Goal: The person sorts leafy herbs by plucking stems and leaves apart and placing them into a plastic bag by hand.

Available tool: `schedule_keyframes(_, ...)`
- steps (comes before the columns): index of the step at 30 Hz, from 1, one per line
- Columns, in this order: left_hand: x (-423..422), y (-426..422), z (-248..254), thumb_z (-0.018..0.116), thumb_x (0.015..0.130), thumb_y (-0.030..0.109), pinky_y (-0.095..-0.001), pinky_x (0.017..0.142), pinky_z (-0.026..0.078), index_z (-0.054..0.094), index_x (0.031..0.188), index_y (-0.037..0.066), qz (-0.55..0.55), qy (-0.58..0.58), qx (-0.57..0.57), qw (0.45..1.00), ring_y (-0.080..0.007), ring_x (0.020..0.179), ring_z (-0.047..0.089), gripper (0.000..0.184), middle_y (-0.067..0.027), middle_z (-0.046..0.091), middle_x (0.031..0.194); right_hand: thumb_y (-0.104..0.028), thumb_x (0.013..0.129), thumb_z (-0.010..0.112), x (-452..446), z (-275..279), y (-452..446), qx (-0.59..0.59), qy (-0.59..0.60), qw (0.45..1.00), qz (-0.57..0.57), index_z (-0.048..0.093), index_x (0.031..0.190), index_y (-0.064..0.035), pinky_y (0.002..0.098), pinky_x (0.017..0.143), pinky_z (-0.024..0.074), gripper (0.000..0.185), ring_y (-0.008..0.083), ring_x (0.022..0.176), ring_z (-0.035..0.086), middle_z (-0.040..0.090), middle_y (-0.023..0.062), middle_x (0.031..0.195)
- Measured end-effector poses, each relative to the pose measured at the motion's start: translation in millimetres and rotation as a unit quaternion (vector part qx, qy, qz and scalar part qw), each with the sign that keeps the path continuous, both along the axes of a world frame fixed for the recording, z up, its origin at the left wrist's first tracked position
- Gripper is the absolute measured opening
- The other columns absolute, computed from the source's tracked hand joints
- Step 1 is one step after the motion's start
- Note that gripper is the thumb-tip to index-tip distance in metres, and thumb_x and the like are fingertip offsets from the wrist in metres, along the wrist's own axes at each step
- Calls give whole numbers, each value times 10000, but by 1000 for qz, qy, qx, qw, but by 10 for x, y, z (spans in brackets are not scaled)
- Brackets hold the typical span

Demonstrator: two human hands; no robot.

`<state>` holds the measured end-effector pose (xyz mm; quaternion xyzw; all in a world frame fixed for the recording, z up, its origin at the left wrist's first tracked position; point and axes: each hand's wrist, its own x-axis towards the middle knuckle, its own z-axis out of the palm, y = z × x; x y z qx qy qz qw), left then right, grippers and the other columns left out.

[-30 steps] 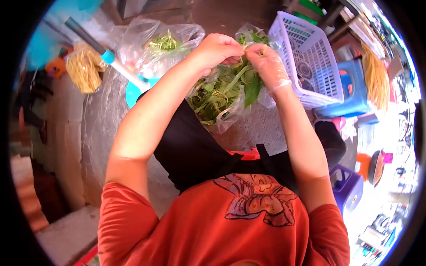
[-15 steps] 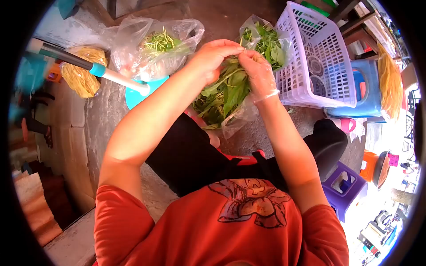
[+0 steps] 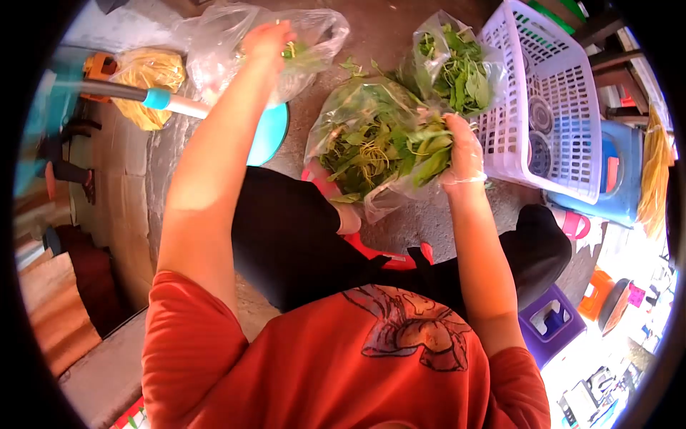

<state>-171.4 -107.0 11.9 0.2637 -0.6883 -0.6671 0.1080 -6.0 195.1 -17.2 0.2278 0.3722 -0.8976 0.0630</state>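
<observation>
My left hand [image 3: 266, 41] reaches over a clear plastic bag [image 3: 321, 32] at the back left, its fingers drawn together. Whatever they pinch, if anything, I cannot make out. Below it some cut green stems [image 3: 291, 50] show inside that bag, partly hidden by the hand. My right hand [image 3: 466, 151], in a clear plastic glove, is closed on a bunch of leafy greens [image 3: 430, 146]. The bunch is at the right side of an open clear bag [image 3: 325, 118] full of greens with yellowish stems [image 3: 371, 151], between my legs.
Another bag of greens [image 3: 461, 71] stands beside a white perforated basket [image 3: 506, 93] at the right. A pole [image 3: 187, 106] slants in from the left near a turquoise round thing [image 3: 270, 136]. There are a yellow bag [image 3: 150, 79], a blue container [image 3: 625, 168] and a purple stool [image 3: 550, 322].
My hands were together above the middle bag. The left has moved away to the back-left bag; the right has moved right and down and now grips a bunch of greens. The view has shifted slightly.
</observation>
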Motion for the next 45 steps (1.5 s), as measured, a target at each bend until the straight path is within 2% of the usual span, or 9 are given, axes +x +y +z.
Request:
schedule_keyframes(5, 423, 376, -293, 616, 789, 76, -273, 690, 463, 521, 1113, -10, -130, 69, -119, 982, -154, 827, 571, 348, -94, 621, 907, -189, 793, 591, 18, 163, 488, 64, -100, 987, -103, 567, 950, -22, 396, 686, 497, 230, 252, 768, 591, 599, 108, 872)
schedule_keyframes(11, 1294, 1276, -1012, 578, 717, 43, -373, 728, 484, 670, 844, 91, -604, 24, -427, 672, -286, 862, 604, 164, -126, 638, 864, -196, 800, 589, -114, 114, 558, 26, -53, 992, -108, 552, 987, -17, 369, 717, 488, 262, 244, 793, 589, 596, 105, 913)
schedule_keyframes(14, 1533, 1316, -1264, 596, 694, 73, -387, 776, 389, 675, 806, 137, -568, 72, -596, 564, -262, 924, 523, 151, -70, 580, 893, -218, 808, 597, -41, 160, 480, 14, -46, 995, -87, 551, 1004, -28, 358, 711, 485, 277, 234, 801, 583, 592, 95, 926)
schedule_keyframes(21, 1231, 1254, -785, 616, 698, 117, -385, 748, 365, 627, 769, 145, -579, 64, -569, 581, -203, 905, 523, 78, -24, 577, 860, -226, 812, 601, 26, 90, 687, 17, -14, 995, -101, 548, 1027, -23, 364, 715, 483, 300, 230, 805, 577, 583, 96, 931)
schedule_keyframes(31, 1493, 1185, -1183, 541, 723, 121, -376, 847, 331, 676, 757, 155, -611, 100, -668, 413, -208, 1005, 471, 143, -25, 553, 926, -188, 809, 604, 143, 73, 479, -7, 40, 999, 0, 547, 988, -37, 349, 741, 478, 241, 206, 844, 571, 580, 84, 919)
schedule_keyframes(34, 1358, 1204, -878, 578, 698, 139, -386, 834, 341, 671, 728, 172, -548, 54, -696, 460, -211, 1002, 477, 103, -17, 553, 904, -203, 794, 615, 176, 75, 575, 20, 4, 1000, -24, 569, 977, -44, 339, 722, 481, 247, 198, 808, 581, 599, 73, 900)
schedule_keyframes(37, 1134, 1166, -292, 663, 687, 202, -444, 804, 368, 668, 743, 173, -513, -94, -474, 709, -231, 911, 571, 63, -34, 619, 798, -203, 787, 617, 111, 84, 601, 35, -8, 999, -29, 574, 950, -49, 336, 706, 481, 229, 198, 793, 581, 601, 69, 886)
schedule_keyframes(40, 1042, 992, -207, 689, 704, 247, -404, 791, 403, 667, 757, 144, -492, -221, -539, 647, -216, 805, 618, 118, -39, 661, 770, -178, 764, 620, 125, 97, 514, 50, 4, 999, 10, 559, 913, -53, 316, 678, 460, 204, 173, 738, 553, 570, 61, 811)
schedule_keyframes(45, 1178, 897, -192, 702, 713, 148, -283, 602, 443, 658, 767, 59, -479, -119, -240, 836, -114, 628, 573, 113, -38, 634, 682, -105, 769, 583, 179, 152, 359, 277, 89, 952, 97, 551, 916, -52, 256, 694, 427, 159, 118, 727, 532, 570, 44, 774)
